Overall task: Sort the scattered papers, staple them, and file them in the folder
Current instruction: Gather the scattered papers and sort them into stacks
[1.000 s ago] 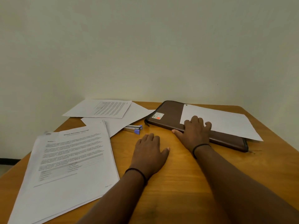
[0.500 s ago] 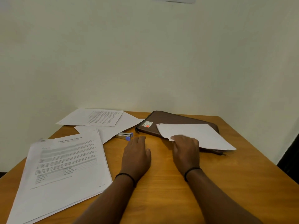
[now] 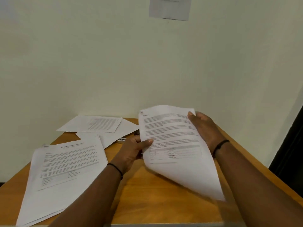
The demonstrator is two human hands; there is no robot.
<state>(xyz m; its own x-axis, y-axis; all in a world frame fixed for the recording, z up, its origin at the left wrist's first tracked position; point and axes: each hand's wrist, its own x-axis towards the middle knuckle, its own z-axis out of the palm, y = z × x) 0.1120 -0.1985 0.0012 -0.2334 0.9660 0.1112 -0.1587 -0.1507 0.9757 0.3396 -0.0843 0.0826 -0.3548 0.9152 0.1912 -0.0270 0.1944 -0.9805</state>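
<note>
Both hands' fingers grip printed sheet (image 3: pixel 172 141) edges, apparently raised above bare table (image 3: pixel 164 202) front

Wooden table (image 3: pixel 164 190), set against a pale wall. On the near left, a stack of printed pages (image 3: pixel 65 167), overhanging the front edge. Toward the far left corner, two overlapping sheets (image 3: pixel 96 124). Just beside them, a small object, mostly hidden, lying flat on the wood.
</note>
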